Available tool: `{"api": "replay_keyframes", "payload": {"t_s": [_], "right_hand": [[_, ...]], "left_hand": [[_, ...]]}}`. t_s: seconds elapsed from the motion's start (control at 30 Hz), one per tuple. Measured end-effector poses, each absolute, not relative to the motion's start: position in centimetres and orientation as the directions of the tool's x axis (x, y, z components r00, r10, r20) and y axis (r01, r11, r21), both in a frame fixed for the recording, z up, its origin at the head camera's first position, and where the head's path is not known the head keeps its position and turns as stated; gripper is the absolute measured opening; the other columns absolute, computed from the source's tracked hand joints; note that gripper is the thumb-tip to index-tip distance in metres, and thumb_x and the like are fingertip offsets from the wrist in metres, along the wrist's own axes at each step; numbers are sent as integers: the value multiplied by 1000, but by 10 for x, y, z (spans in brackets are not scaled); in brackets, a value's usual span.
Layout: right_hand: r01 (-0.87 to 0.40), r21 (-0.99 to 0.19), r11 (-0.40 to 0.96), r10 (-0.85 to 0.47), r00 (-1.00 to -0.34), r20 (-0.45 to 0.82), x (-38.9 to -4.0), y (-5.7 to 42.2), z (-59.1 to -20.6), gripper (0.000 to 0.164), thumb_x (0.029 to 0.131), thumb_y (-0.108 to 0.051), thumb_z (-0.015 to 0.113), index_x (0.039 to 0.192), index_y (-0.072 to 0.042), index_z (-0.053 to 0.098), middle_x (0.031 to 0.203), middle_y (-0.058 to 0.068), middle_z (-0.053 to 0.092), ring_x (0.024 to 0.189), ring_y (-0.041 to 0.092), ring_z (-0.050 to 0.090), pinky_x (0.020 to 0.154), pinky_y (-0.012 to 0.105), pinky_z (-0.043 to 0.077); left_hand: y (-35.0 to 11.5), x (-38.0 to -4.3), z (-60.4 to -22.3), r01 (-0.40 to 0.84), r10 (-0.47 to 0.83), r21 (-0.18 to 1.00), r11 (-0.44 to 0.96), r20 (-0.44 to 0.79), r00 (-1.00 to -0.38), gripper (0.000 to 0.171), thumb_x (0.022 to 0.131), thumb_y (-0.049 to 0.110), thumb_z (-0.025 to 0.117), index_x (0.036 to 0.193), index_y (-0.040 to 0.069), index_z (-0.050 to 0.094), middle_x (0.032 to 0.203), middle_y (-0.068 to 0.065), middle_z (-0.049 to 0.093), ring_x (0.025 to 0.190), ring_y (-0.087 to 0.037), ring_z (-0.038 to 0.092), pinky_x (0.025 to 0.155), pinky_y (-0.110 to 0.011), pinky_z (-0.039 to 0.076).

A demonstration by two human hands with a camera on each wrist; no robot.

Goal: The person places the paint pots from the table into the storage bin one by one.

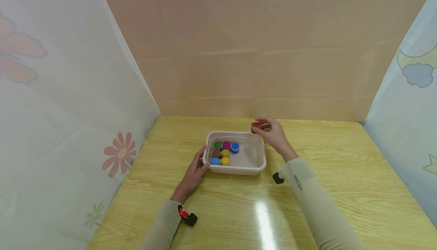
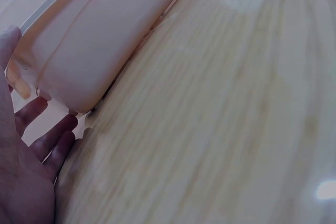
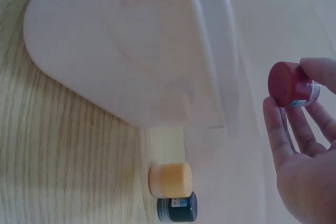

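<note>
A pale plastic tub [image 1: 247, 155] sits on the table. Small round paint jars are grouped in its left part, including a green jar [image 1: 217, 145], a magenta jar [image 1: 226, 145] and a blue jar [image 1: 235, 148]. My left hand [image 1: 194, 172] holds the tub at its front left corner, thumb at the rim and fingers along the side wall. Above the back right corner, my right hand [image 1: 273, 134] pinches a red paint jar [image 3: 289, 85] between thumb and fingertips, higher than the rim in the right wrist view.
Beside the tub's right end, an orange-yellow jar [image 3: 170, 180] and a dark jar [image 3: 178, 207] stand on the table [image 1: 341, 178]. A brown paper backdrop [image 1: 259, 52] rises behind the table, with printed white sheets on both sides.
</note>
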State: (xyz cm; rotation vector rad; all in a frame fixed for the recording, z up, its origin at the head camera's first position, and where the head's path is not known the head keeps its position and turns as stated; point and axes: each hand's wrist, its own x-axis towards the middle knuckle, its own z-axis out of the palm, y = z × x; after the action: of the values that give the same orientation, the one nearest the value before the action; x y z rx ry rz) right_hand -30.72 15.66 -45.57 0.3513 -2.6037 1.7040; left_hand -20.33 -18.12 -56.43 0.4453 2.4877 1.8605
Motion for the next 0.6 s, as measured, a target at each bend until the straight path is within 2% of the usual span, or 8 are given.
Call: {"api": "replay_keyframes", "payload": {"t_s": [0.1,0.23,0.43,0.6], "right_hand": [[-200,-905,376,-197,-971,132,-307,154,-457,50,98,-29,74,140,-6,59,129,20,63,117,38,62,102,53,53],[-207,-898,389,-211,-969,132,-305,150,-458,49,98,-26,74,139,-4,60,129,19,62,117,37,62,100,49,55],[-208,-901,380,-236,-964,124,-305,145,-461,44,97,-22,75,134,-3,63,128,19,62,115,36,62,93,40,57],[-212,-903,375,-264,-958,115,-302,141,-463,43,97,-23,75,134,-3,63,129,20,62,116,36,62,95,41,57]], "left_hand": [[-181,-203,-564,224,227,939,260,166,-960,66,109,24,54,166,34,21,167,-9,35,146,-31,44,117,-44,39],[-182,-202,-563,227,229,937,264,167,-959,66,109,23,53,166,35,21,167,-8,35,145,-30,44,116,-44,39],[-182,-201,-563,220,226,940,262,162,-961,67,109,26,55,164,41,21,167,-5,34,145,-30,45,116,-52,39],[-181,-201,-562,225,222,940,257,169,-960,66,109,26,54,164,41,21,167,-5,34,144,-30,46,116,-54,38]]}}
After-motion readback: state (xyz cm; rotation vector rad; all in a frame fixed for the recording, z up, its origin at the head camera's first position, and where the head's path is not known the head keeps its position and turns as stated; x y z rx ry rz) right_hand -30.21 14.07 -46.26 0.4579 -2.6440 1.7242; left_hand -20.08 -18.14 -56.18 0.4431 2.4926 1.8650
